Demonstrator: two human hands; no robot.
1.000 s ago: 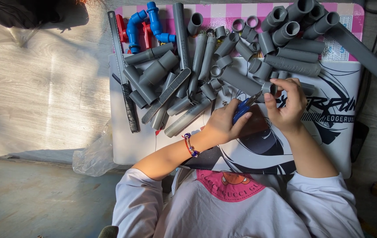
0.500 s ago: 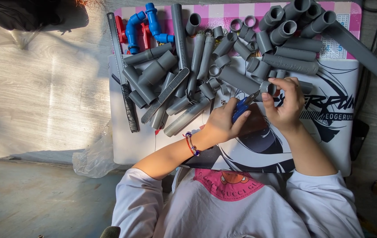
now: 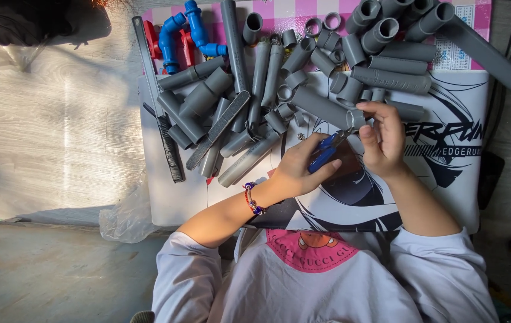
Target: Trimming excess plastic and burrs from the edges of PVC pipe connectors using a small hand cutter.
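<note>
My left hand (image 3: 300, 170) grips a pair of blue-handled pliers (image 3: 322, 157), its jaws pointing up and right toward my right hand. My right hand (image 3: 382, 139) pinches a short grey pipe piece (image 3: 356, 119) at the fingertips, just beside the plier tips. A beaded bracelet (image 3: 252, 200) circles my left wrist. Both hands hover over a white printed mat (image 3: 447, 161). What sits between the plier jaws is too small to make out.
Several grey plastic pipes and couplings (image 3: 303, 72) lie heaped across the mat's far half. A blue pipe assembly with red parts (image 3: 184, 33) sits at the far left, with a long black file (image 3: 166, 131) beside it. A clear plastic bag (image 3: 125, 215) lies on the floor at left.
My right hand has risen slightly with the small grey piece, and the pliers in my left hand have tilted closer to it. The pipe heap is unchanged.
</note>
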